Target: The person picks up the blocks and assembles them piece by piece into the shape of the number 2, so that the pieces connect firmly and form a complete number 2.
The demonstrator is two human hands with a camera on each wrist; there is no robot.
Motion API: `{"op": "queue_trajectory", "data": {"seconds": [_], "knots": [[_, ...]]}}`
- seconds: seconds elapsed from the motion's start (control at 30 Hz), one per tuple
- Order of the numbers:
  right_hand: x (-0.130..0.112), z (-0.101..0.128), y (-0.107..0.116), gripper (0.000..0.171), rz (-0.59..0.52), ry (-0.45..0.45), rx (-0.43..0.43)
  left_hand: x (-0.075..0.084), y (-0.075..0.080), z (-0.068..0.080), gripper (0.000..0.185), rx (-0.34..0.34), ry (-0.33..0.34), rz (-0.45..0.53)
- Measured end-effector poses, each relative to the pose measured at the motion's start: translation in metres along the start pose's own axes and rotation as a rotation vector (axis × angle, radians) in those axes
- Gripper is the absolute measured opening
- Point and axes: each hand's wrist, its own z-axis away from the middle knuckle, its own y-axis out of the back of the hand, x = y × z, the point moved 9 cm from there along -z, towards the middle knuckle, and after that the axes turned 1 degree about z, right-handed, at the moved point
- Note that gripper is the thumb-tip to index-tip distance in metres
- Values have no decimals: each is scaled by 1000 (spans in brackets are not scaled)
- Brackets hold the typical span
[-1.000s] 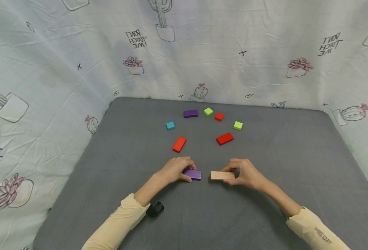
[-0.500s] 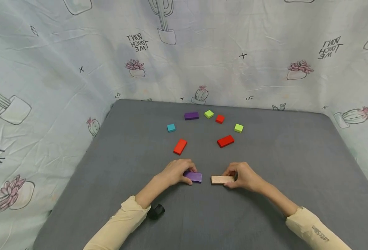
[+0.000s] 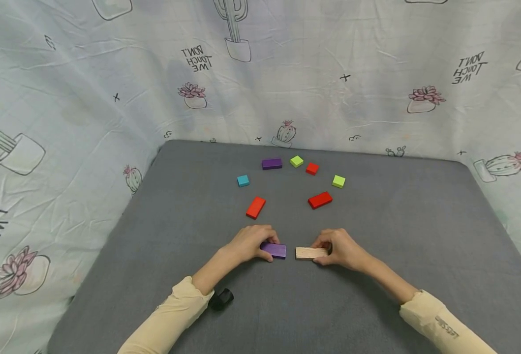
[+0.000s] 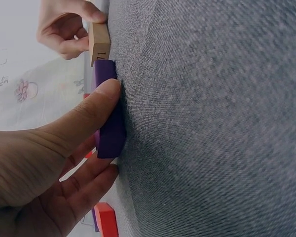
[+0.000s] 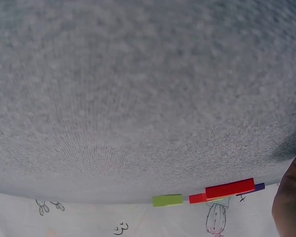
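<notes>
In the head view my left hand (image 3: 252,242) pinches a flat purple wooden block (image 3: 274,250) between thumb and fingers, low on the grey cloth. My right hand (image 3: 341,250) holds a plain wood-coloured block (image 3: 310,253) by its right part. The two blocks lie end to end with a narrow gap between them. From the left wrist, the thumb presses the near side of the purple block (image 4: 108,118), and dark marks show on the end of the plain block (image 4: 99,43). Only the edge of my right hand (image 5: 291,202) shows in the right wrist view.
Beyond the hands lie red blocks (image 3: 255,208) (image 3: 320,200), a small red block (image 3: 312,168), a blue block (image 3: 243,181), lime green blocks (image 3: 296,161) (image 3: 338,181) and another purple block (image 3: 272,163). A black object (image 3: 222,299) sits by the left sleeve. A printed curtain (image 3: 313,73) hangs behind.
My right hand has brought the plain block slightly left, narrowing the gap to the purple block. The left hand keeps its hold almost in place. The head view has shifted slightly.
</notes>
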Motion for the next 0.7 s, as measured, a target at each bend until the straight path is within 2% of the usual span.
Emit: {"op": "queue_trajectory", "data": {"seconds": [0.23, 0.7], "knots": [[-2, -3, -1, 19, 12, 27, -6, 3, 0, 1, 34, 19, -28, 12], [-5, -10, -8, 19, 10, 23, -33, 0, 0, 1, 33, 7, -1, 18]]}}
